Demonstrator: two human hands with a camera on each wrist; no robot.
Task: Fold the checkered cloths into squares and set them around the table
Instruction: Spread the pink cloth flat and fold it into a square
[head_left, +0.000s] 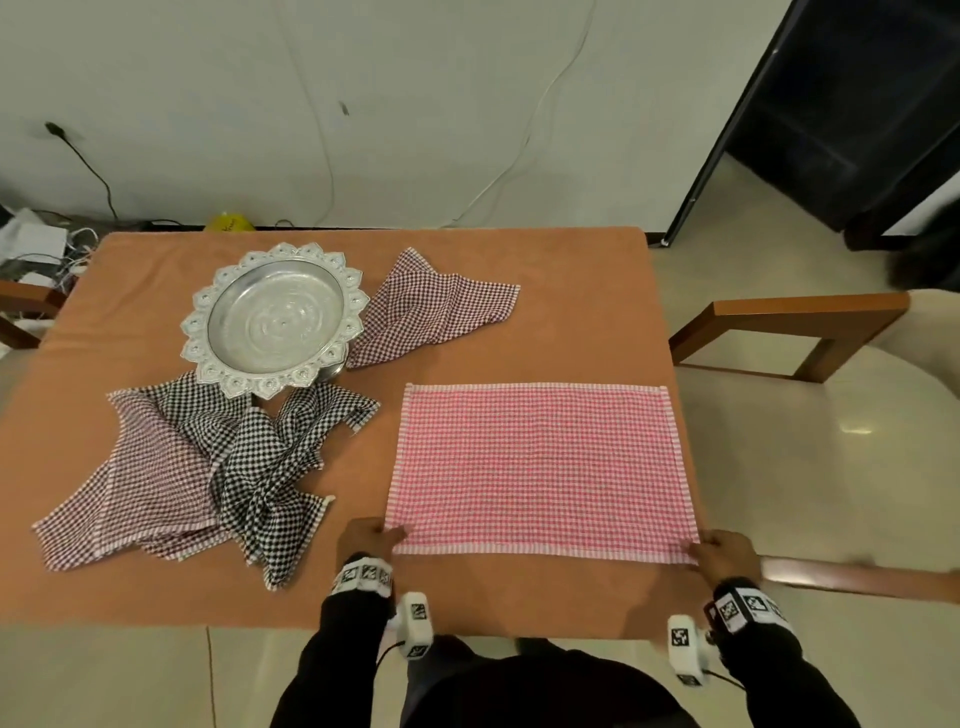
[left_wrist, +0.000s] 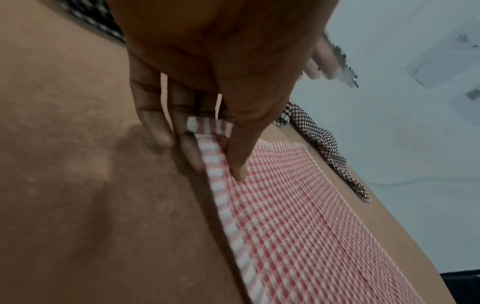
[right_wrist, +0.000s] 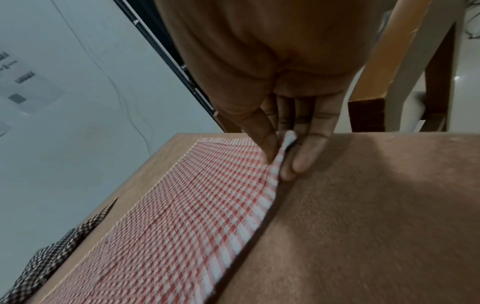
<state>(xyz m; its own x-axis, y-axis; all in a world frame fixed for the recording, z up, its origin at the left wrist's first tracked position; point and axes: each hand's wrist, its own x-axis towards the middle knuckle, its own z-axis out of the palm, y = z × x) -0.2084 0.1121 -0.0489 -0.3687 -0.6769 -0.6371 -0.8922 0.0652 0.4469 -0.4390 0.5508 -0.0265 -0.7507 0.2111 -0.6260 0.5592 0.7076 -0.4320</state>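
While no writing reads clearly, both hands' fingers (left_wrist: 237, 156) pinch the pink cloth (head_left: 540, 467) corners.

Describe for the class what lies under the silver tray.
The silver tray stands on the brown table. Its near rim overhangs the black checkered cloth, and its right rim covers an edge of the maroon cloth. Anything directly beneath it is hidden.

Pink cloth (head_left: 540, 467): woven gingham, matt. Beside it, the silver tray (head_left: 275, 319): shiny embossed metal. Under both, the table cover (head_left: 571, 322): matt, felt-like orange fabric.
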